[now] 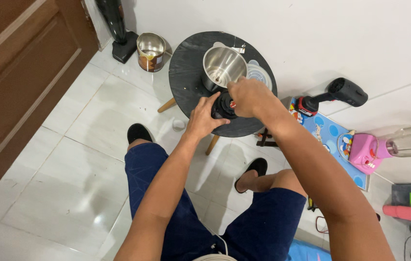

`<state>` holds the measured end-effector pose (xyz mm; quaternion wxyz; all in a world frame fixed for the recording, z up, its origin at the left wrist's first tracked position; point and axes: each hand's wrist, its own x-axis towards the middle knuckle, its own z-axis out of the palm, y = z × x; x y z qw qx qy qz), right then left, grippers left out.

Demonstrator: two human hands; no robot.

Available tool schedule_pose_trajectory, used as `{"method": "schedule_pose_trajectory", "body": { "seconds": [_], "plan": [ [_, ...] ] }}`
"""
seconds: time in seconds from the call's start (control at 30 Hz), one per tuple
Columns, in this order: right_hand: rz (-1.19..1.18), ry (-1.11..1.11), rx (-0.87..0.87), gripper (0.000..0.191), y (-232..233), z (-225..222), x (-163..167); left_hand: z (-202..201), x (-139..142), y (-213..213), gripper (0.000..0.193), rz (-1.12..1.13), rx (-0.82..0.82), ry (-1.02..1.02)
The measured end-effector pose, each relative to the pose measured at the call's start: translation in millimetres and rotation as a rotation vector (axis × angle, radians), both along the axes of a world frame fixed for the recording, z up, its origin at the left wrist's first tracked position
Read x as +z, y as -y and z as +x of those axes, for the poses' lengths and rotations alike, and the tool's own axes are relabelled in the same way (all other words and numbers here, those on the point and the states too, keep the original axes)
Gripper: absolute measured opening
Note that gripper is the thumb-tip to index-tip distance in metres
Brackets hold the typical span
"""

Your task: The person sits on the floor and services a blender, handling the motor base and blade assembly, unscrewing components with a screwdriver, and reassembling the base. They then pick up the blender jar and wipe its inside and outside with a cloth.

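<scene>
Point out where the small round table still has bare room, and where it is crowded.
Bare: the round table's left arc, beside the steel cup. Crowded: centre and near edge, where the left hand and right hand grip the black part; a clear lid fills the right.

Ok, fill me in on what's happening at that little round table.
A seated person works over a small black round table. The left hand grips a black part near the table's front edge, and the right hand is on top of it, fingers pinched at it. A steel jar stands open just behind, beside a clear lid. On the floor lie a pink blender, a black power tool and a tin.
</scene>
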<state>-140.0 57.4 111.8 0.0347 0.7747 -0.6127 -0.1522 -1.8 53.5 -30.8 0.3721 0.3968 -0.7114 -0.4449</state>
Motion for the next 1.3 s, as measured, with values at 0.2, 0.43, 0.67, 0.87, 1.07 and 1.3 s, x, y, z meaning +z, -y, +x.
{"method": "schedule_pose_trajectory", "body": {
  "seconds": [0.2,0.43,0.67,0.87,1.07,1.3],
  "plan": [
    [0.110,-0.152,-0.137,0.013,-6,7,3,-1,3,0,0.102,0.000,0.007,0.081],
    [0.136,-0.129,-0.125,0.022,-7,7,6,-5,0,-5,0.099,-0.036,0.024,0.080],
    [0.089,0.001,-0.059,0.031,-11,1,5,-5,2,-4,0.098,-0.046,0.030,0.097],
    [0.157,-0.069,-0.165,0.030,-9,-4,-3,-6,1,-5,0.099,-0.014,0.028,0.109],
    [0.110,-0.063,-0.075,0.021,-8,-8,-7,-4,0,-4,0.100,-0.028,0.017,0.113],
    [0.085,0.023,-0.065,0.055,-8,-5,-4,-6,-1,-4,0.100,-0.027,0.011,0.132]
  ]
}}
